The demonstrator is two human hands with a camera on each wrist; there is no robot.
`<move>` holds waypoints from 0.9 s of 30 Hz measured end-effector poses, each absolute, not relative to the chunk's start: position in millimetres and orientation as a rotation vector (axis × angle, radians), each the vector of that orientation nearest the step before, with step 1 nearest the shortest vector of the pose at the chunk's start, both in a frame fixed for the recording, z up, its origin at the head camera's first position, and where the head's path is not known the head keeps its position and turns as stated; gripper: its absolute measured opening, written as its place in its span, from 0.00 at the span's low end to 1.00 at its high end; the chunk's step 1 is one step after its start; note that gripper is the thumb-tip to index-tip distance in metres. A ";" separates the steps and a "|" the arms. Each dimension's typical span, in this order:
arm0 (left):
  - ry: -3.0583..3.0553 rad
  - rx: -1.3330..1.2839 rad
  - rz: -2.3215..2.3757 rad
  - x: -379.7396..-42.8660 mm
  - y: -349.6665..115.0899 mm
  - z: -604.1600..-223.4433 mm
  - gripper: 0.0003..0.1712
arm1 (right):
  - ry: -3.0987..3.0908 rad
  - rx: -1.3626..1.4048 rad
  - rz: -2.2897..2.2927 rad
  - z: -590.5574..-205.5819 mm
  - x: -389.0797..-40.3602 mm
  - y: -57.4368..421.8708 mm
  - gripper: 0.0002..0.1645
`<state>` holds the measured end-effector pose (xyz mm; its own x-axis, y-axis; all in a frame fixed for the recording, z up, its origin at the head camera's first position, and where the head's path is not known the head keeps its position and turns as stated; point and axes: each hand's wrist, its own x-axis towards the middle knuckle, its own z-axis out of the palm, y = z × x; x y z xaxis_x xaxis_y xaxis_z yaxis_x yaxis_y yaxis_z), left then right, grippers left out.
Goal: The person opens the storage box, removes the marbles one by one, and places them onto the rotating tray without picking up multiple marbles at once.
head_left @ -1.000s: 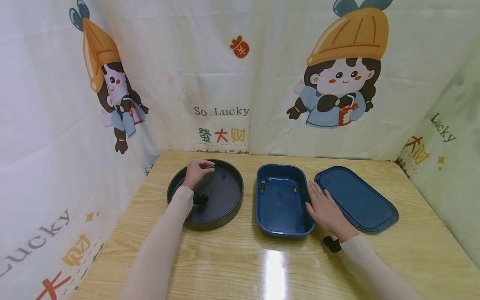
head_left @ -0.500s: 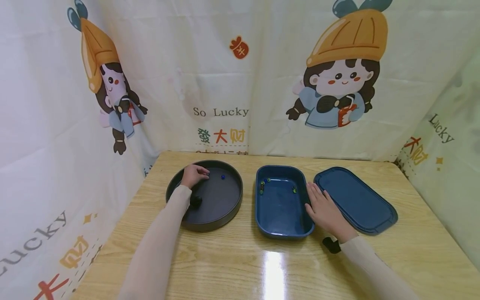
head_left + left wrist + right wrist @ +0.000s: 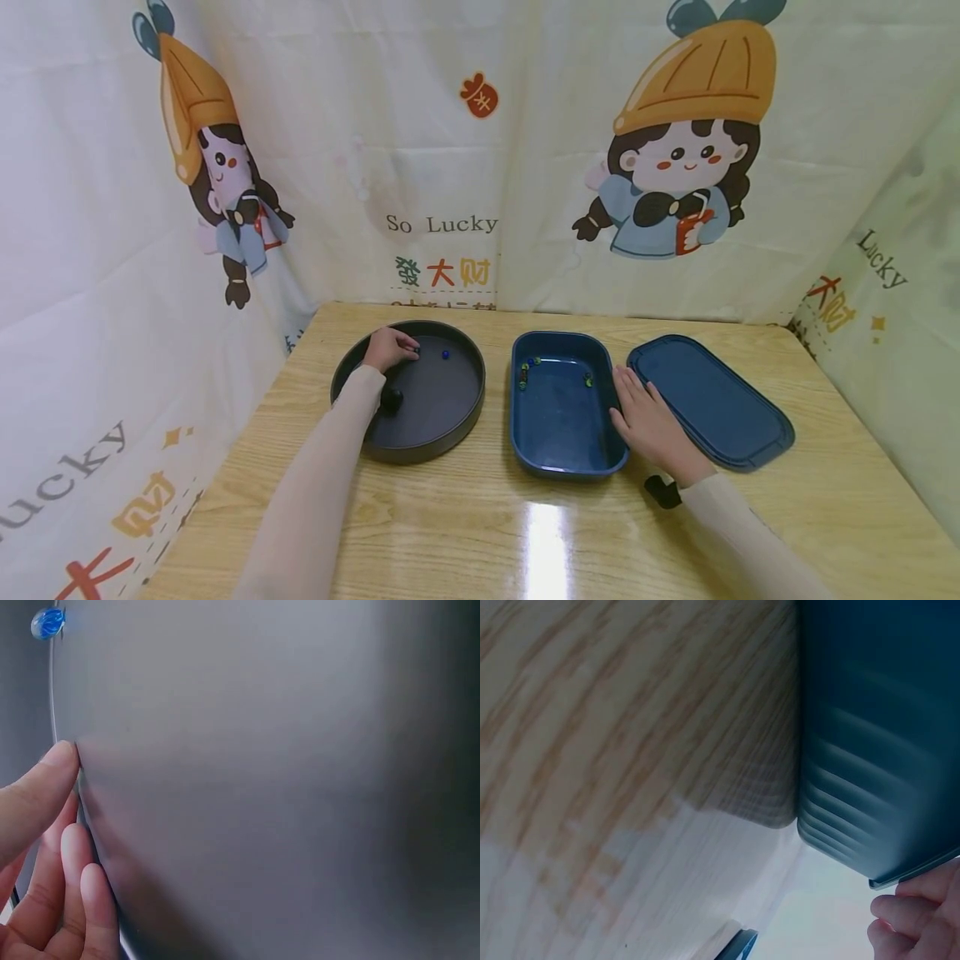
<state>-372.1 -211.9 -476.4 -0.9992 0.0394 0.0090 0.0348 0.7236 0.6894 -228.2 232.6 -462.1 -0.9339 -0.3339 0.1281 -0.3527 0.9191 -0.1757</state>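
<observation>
My left hand [image 3: 387,348] reaches into a dark round pan [image 3: 442,417], thumb and fingertips together near its floor. They pinch a small dark marble [image 3: 417,350], mostly hidden by the fingers; the left wrist view hides it behind the thumb [image 3: 58,761]. A blue marble [image 3: 446,355] lies loose to the right in the pan, also in the left wrist view as a blue swirled marble [image 3: 48,623]. My right hand [image 3: 651,421] rests with straight fingers against the right side of a blue rectangular box [image 3: 570,472]; its fingers [image 3: 911,915] show by the rim in the right wrist view.
Several small marbles [image 3: 523,375] lie in the blue box, mostly along its left side. A blue lid [image 3: 712,400] lies flat on the wooden table [image 3: 450,533] right of the box. A printed curtain [image 3: 555,167] stands behind and at both sides.
My left hand has lowered toward the pan floor and shifted slightly left, its fingertips closing together on the marble. The right hand and the box keep their places.
</observation>
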 end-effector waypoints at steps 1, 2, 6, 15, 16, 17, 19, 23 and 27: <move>2.904 0.055 1.163 -371.3 -211.6 -474.5 0.10 | -2.980 0.537 0.301 -462.5 -228.3 232.7 0.38; 2.903 0.057 1.158 -370.5 -211.4 -472.3 0.10 | -2.977 0.539 0.302 -462.7 -228.4 232.6 0.38; 2.912 0.063 1.116 -367.1 -210.6 -464.1 0.12 | -2.977 0.540 0.301 -463.4 -229.1 232.3 0.38; 2.995 0.057 1.095 -361.5 -207.9 -443.7 0.13 | -2.985 0.536 0.258 -461.1 -228.6 231.0 0.38; 3.002 0.064 1.110 -360.3 -205.8 -440.0 0.14 | -2.985 0.537 0.251 -460.7 -228.5 231.0 0.38; 3.008 0.075 1.125 -358.7 -203.4 -435.8 0.14 | -2.983 0.540 0.246 -460.3 -228.3 230.9 0.37; 3.011 0.097 1.171 -355.6 -195.7 -427.4 0.15 | -2.979 0.547 0.236 -459.6 -228.0 231.0 0.37; 3.014 0.180 1.253 -350.0 -172.9 -411.8 0.15 | -2.974 0.561 0.218 -459.3 -227.7 231.5 0.37; 2.992 0.293 1.324 -342.9 -140.9 -397.3 0.15 | -2.980 0.567 0.213 -459.6 -227.7 231.8 0.37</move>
